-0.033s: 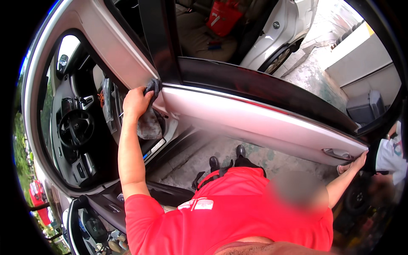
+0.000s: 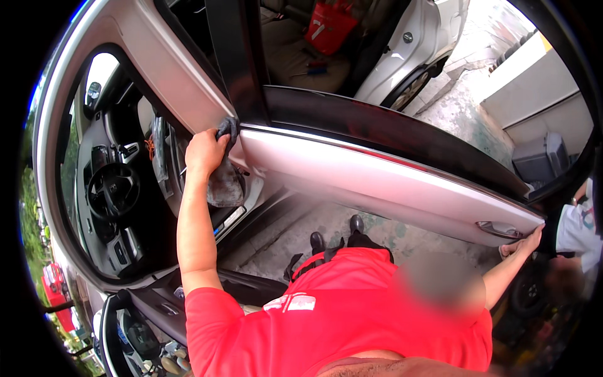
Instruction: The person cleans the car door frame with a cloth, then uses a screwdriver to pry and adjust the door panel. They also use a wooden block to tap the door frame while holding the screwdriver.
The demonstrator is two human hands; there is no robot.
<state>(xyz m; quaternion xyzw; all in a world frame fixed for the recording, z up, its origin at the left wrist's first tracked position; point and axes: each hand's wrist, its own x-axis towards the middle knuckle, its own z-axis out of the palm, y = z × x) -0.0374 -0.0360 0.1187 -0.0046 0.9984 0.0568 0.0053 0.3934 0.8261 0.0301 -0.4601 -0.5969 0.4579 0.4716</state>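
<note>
My left hand (image 2: 204, 151) grips a dark grey cloth (image 2: 226, 187), its upper end bunched at the silver pillar beside the rear door's hinge side. The rest of the cloth hangs below my fingers, with pale smudges on it. The silver rear door (image 2: 377, 182) stands open across the view in front of me. At its far right end, my right hand (image 2: 531, 242) is closed round the door's edge, just beyond the door handle (image 2: 498, 229). The fingertips behind the edge are hidden.
An open front door (image 2: 160, 308) lies at lower left, near the steering wheel (image 2: 113, 188). A red bag (image 2: 331, 28) rests on the rear seat. Beyond the door window stands a grey bin (image 2: 540, 157). Another person's white shirt (image 2: 576, 229) shows at the right edge.
My left hand and the cloth have shifted very slightly to the right along the pillar. My right hand keeps its place on the door edge.
</note>
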